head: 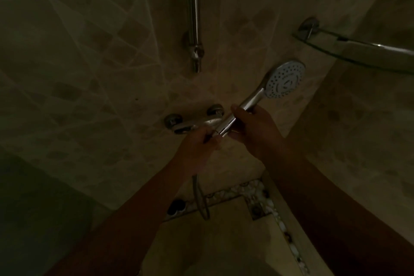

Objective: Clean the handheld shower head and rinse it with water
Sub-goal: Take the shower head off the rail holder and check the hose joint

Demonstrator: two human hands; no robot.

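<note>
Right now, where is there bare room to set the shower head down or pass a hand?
Free: the glass shelf on the right and the floor between the forearms. Crowded: both hands, left and right, hold the shower head by the mixer tap.

I see the right hand (253, 127) wrapped round the handle of the shower head (283, 80), whose spray face tilts up and to the right. The left hand (199, 141) pinches the handle's lower end, just in front of the wall mixer tap (192, 122) (the light is very dim). A metal rail (193, 13) runs up the tiled wall; a glass shelf (358, 49) sits at right.
</note>
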